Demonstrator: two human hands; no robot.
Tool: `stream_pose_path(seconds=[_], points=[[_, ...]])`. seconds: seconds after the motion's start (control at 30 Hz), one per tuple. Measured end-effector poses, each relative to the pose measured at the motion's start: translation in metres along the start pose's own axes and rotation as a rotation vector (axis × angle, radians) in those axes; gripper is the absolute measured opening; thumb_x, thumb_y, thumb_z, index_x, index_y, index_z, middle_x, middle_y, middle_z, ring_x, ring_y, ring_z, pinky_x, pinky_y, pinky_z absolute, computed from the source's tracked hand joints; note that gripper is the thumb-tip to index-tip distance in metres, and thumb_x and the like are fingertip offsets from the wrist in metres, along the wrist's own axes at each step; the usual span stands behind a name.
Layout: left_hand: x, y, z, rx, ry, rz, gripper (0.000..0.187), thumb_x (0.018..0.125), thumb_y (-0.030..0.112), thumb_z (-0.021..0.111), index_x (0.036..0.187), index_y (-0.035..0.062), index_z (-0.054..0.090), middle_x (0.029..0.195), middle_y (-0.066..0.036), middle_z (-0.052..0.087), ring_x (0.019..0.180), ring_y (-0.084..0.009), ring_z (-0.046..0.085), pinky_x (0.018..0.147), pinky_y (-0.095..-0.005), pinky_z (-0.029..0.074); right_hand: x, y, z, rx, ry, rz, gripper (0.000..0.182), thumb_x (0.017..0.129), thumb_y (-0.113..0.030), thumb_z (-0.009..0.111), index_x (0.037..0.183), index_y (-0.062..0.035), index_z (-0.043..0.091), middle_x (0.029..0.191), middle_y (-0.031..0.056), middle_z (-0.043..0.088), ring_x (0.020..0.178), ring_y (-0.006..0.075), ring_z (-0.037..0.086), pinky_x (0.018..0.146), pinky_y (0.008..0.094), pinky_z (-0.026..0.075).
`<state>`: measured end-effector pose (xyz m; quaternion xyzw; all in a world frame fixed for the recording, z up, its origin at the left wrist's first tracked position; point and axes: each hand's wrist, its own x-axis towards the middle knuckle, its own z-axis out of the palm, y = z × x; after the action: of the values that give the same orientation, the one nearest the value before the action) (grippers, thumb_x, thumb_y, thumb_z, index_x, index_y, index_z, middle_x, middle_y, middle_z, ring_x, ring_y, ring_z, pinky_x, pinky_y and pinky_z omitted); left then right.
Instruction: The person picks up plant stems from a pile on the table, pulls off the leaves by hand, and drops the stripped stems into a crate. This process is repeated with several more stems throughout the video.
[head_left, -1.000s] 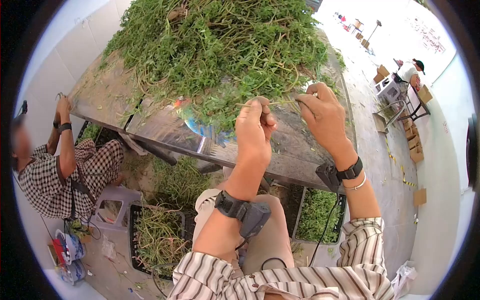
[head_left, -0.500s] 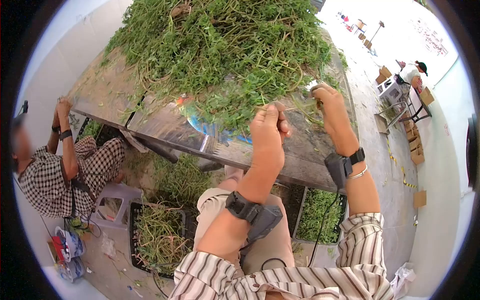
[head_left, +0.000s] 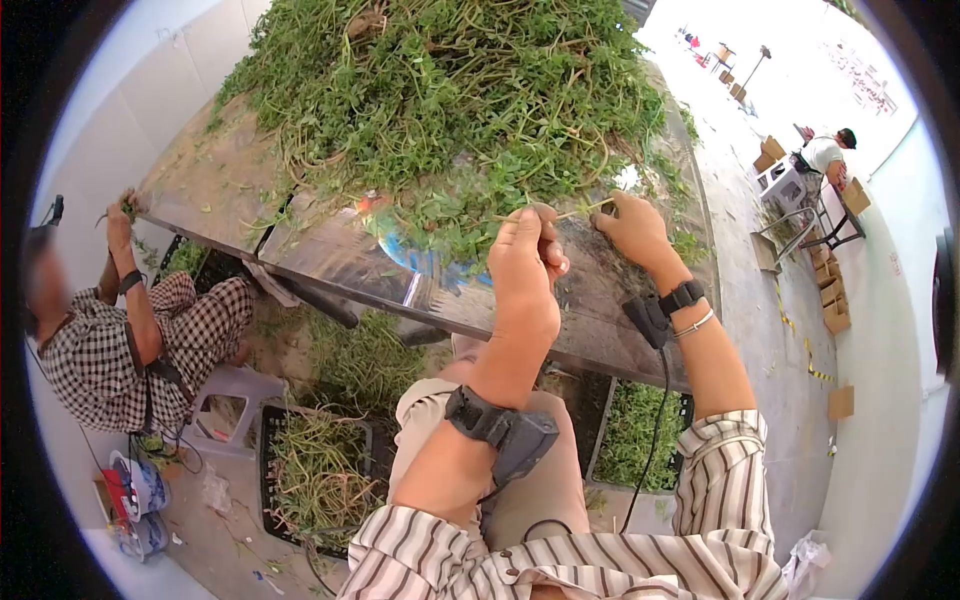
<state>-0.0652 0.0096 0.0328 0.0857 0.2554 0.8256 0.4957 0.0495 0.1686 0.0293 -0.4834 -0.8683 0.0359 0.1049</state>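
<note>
A thin pale-green stem [head_left: 574, 213] stretches between my two hands above the table edge. My left hand [head_left: 525, 250] pinches one end between thumb and fingers. At the other end, my right hand [head_left: 637, 230] grips it with the fingertips, and a few leaves hang near that hand. Just beyond both hands lies a large heap of leafy green stems [head_left: 450, 100], spread over the worn wooden table [head_left: 620, 310].
Below the table stand a black crate of leafy tips [head_left: 640, 435] at right and a crate of bare stems [head_left: 320, 470] at left. A co-worker in a checked shirt [head_left: 95, 360] sits at left. Another person [head_left: 825, 155] works at far right near cardboard boxes [head_left: 835, 305].
My right hand has moved down and slightly left, and the stem now runs between both hands. My left hand has shifted slightly left. The co-worker at left has parted their hands somewhat.
</note>
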Motion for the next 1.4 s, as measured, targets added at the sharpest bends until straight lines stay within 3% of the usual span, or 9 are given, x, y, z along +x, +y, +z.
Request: stream_pose_path(seconds=[0.3, 0.37, 0.5, 0.77, 1.0, 1.13, 1.2, 1.33, 1.4], points=[[0.001, 0.000, -0.001, -0.019, 0.008, -0.015, 0.016, 0.093, 0.019, 0.046, 0.093, 0.0058, 0.055, 0.075, 0.001, 0.049, 0.058, -0.0093, 0.045, 0.050, -0.0239, 0.038, -0.024, 0.021, -0.030, 0.143, 0.096, -0.184, 0.023, 0.075, -0.022, 0.055, 0.076, 0.0014, 0.053, 0.073, 0.0216, 0.055, 0.070, 0.0397, 0.052, 0.065, 0.0465, 0.041], [0.001, 0.000, -0.001, -0.020, 0.016, -0.018, 0.016, 0.093, 0.019, 0.046, 0.093, 0.0057, 0.055, 0.076, 0.001, 0.049, 0.058, -0.0094, 0.045, 0.050, -0.0239, 0.038, -0.035, 0.025, -0.045, 0.186, 0.067, -0.130, 0.020, 0.075, -0.016, 0.052, 0.079, 0.0041, 0.053, 0.070, 0.0194, 0.052, 0.062, 0.0312, 0.046, 0.061, 0.0377, 0.040], [0.001, -0.002, -0.001, -0.024, -0.003, -0.018, 0.016, 0.093, 0.020, 0.046, 0.092, 0.0060, 0.055, 0.076, 0.001, 0.048, 0.058, -0.0095, 0.044, 0.051, -0.0239, 0.038, -0.057, 0.032, -0.067, 0.266, 0.127, -0.082, 0.020, 0.074, -0.015, 0.051, 0.073, 0.0044, 0.049, 0.065, 0.0203, 0.048, 0.059, 0.0317, 0.046, 0.059, 0.0374, 0.040], [0.001, -0.007, 0.000, -0.004, 0.000, -0.040, 0.017, 0.094, 0.020, 0.046, 0.093, 0.0059, 0.055, 0.075, 0.001, 0.047, 0.058, -0.0087, 0.044, 0.051, -0.0224, 0.038, -0.088, 0.063, -0.101, 0.291, 0.369, 0.033, 0.017, 0.078, -0.014, 0.051, 0.081, 0.0026, 0.054, 0.060, 0.0100, 0.045, 0.054, 0.0152, 0.041, 0.054, 0.0305, 0.037], [0.001, -0.010, 0.001, 0.002, -0.002, -0.055, 0.016, 0.093, 0.020, 0.047, 0.092, 0.0060, 0.055, 0.074, 0.001, 0.048, 0.057, -0.0078, 0.044, 0.050, -0.0220, 0.039, -0.093, 0.063, -0.118, 0.317, 0.558, 0.003, 0.016, 0.080, -0.014, 0.051, 0.080, 0.0025, 0.054, 0.061, 0.0076, 0.045, 0.055, 0.0125, 0.040, 0.053, 0.0285, 0.035], [0.002, -0.009, 0.001, 0.009, -0.005, -0.057, 0.016, 0.093, 0.019, 0.047, 0.092, 0.0060, 0.055, 0.073, 0.001, 0.049, 0.056, -0.0078, 0.044, 0.050, -0.0217, 0.039, -0.097, 0.057, -0.120, 0.396, 0.556, 0.045, 0.017, 0.081, -0.014, 0.051, 0.081, 0.0023, 0.054, 0.063, 0.0085, 0.047, 0.056, 0.0132, 0.041, 0.055, 0.0285, 0.036], [0.001, -0.010, 0.001, 0.004, -0.002, -0.060, 0.016, 0.093, 0.019, 0.047, 0.092, 0.0059, 0.055, 0.073, 0.001, 0.048, 0.056, -0.0078, 0.044, 0.050, -0.0216, 0.039, -0.094, 0.057, -0.105, 0.338, 0.566, -0.087, 0.016, 0.081, -0.014, 0.051, 0.082, 0.0014, 0.054, 0.063, 0.0091, 0.048, 0.057, 0.0133, 0.041, 0.056, 0.0283, 0.037], [-0.001, -0.012, 0.001, -0.002, 0.007, -0.061, 0.016, 0.093, 0.019, 0.047, 0.092, 0.0056, 0.056, 0.073, 0.001, 0.048, 0.057, -0.0076, 0.044, 0.050, -0.0215, 0.038, -0.092, 0.032, -0.073, 0.357, 0.346, -0.035, 0.017, 0.081, -0.015, 0.053, 0.084, 0.0017, 0.055, 0.063, 0.0130, 0.048, 0.057, 0.0178, 0.045, 0.057, 0.0304, 0.040], [-0.001, -0.013, 0.001, 0.001, 0.004, -0.058, 0.016, 0.093, 0.019, 0.047, 0.092, 0.0055, 0.056, 0.073, 0.001, 0.048, 0.057, -0.0076, 0.044, 0.050, -0.0217, 0.038, -0.088, 0.032, -0.055, 0.339, 0.133, -0.167, 0.019, 0.080, -0.015, 0.054, 0.085, 0.0032, 0.054, 0.063, 0.0158, 0.047, 0.057, 0.0211, 0.047, 0.056, 0.0325, 0.039]])
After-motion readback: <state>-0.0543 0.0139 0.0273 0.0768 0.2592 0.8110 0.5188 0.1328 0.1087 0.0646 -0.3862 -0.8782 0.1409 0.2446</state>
